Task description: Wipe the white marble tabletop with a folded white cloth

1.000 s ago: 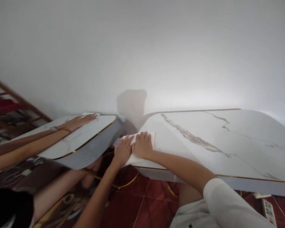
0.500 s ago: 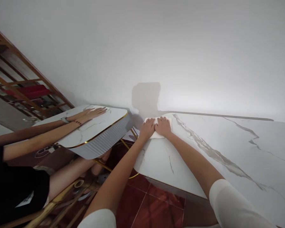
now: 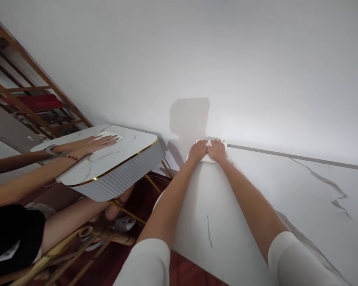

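Pale wall [image 3: 271,71], marked by a cast shadow [image 3: 188,117]; along its foot, one white desk [image 3: 201,198], veined in grey like marble, smooth in finish.

Item: cloth [image 3: 208,158], white, one, folded or bunched. Location: far end of the desk, close to the wall, beneath both hands. Left hand [image 3: 198,150] and right hand [image 3: 217,150]: set side by side, thumbs nearly touching, laid palm-down with fingers extended, the cloth pressed rather than clasped. Whether the fingertips are hooked over its far edge cannot be told, that part being small and foreshortened.

Handling, as judged: light, soft and limp; not fragile; easily creased; likely to be slid readily over so smooth a top. Best held flat under spread palms, with weight shared evenly; for lifting, a loose edge or corner to be pinched.

Also listed: neighbouring desk [image 3: 143,145] to the left, gold-trimmed, ribbed at the side, on which a co-worker's hands [image 3: 103,143] are rested; wooden rack [image 3: 32,88] beyond.
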The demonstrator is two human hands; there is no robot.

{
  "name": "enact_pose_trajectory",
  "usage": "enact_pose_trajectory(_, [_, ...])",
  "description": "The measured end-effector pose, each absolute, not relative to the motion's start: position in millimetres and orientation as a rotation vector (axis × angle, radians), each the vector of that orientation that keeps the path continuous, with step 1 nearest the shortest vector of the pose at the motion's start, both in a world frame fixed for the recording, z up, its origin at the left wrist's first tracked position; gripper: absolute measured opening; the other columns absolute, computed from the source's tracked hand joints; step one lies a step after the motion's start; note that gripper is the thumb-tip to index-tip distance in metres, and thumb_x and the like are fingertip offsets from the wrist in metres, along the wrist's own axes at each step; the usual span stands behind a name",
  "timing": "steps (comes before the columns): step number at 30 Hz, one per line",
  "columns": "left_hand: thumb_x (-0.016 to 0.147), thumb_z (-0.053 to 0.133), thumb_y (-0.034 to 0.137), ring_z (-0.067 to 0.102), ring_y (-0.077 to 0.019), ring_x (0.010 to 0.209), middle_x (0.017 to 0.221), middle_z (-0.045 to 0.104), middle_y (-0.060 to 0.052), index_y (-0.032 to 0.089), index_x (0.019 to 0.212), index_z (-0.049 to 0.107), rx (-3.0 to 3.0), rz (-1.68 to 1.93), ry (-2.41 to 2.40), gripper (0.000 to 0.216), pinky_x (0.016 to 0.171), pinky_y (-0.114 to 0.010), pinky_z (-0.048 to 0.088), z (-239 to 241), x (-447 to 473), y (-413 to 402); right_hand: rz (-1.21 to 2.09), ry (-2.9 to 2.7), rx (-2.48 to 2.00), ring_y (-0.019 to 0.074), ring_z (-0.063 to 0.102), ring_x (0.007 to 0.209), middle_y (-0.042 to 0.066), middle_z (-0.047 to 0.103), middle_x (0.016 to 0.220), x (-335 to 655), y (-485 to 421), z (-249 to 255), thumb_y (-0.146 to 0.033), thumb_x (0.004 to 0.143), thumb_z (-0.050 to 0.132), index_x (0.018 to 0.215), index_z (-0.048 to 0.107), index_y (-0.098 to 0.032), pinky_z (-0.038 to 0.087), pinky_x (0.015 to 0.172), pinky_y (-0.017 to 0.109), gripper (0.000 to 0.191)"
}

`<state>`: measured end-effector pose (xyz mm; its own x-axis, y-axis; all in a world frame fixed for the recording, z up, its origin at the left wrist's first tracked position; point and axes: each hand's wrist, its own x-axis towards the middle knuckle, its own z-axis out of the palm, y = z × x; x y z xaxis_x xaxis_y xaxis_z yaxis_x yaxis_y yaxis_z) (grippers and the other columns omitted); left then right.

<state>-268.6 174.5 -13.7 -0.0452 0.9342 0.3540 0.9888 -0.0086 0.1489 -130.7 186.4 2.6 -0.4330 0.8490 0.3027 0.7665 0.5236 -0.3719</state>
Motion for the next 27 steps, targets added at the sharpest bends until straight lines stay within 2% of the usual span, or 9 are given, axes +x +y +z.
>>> enact_pose_trajectory(6, [0.095, 0.037, 0.021, 0.051, -0.0237, 0.132, 0.139, 0.060, -0.010, 0.017, 0.135, 0.056, -2.098, -0.536, -2.014, 0.044, 0.109, -0.039, 0.042, -10.7, -243.6, 187.2, 0.271, -2.254, -1.370, 0.0293, 0.044, 0.130, 0.016, 0.055, 0.142, -110.2, 199.9, 0.6, -0.028, 0.097, 0.036, 0.128, 0.057, -0.012, 0.033, 0.108, 0.042, 0.041])
enact_pose_trajectory(13, [0.092, 0.038, 0.019, 0.047, -0.0228, 0.135, 0.143, 0.057, -0.007, 0.021, 0.136, 0.055, -2.235, -0.578, -1.900, 0.047, 0.113, -0.042, 0.039, -9.6, -202.3, 190.7, 0.243, -2.153, -1.514, 0.0302, 0.043, 0.132, 0.016, 0.053, 0.144, -69.1, 190.8, 0.7, -0.030, 0.097, 0.035, 0.132, 0.056, -0.010, 0.030, 0.110, 0.042, 0.045])
enact_pose_trajectory(20, [0.091, 0.037, 0.019, 0.047, -0.0209, 0.135, 0.144, 0.056, -0.008, 0.018, 0.138, 0.054, -2.407, -0.627, -1.718, 0.050, 0.114, -0.038, 0.038, -12.4, -210.3, 176.7, 0.204, -2.139, -1.624, 0.0326, 0.027, 0.146, 0.016, 0.036, 0.159, -67.4, 158.4, 0.1, -0.030, 0.099, 0.032, 0.148, 0.041, -0.008, 0.023, 0.114, 0.045, 0.055])
enact_pose_trajectory(27, [0.093, 0.035, 0.021, 0.044, -0.0223, 0.138, 0.145, 0.053, -0.011, 0.013, 0.140, 0.051, -2.444, -0.580, -1.678, 0.050, 0.118, -0.038, 0.033, -14.9, -221.4, 123.4, 0.246, -2.189, -1.608, 0.0330, 0.017, 0.151, 0.018, 0.020, 0.165, -72.3, 102.5, -1.6, -0.031, 0.099, 0.030, 0.153, 0.032, -0.005, 0.020, 0.117, 0.048, 0.061])
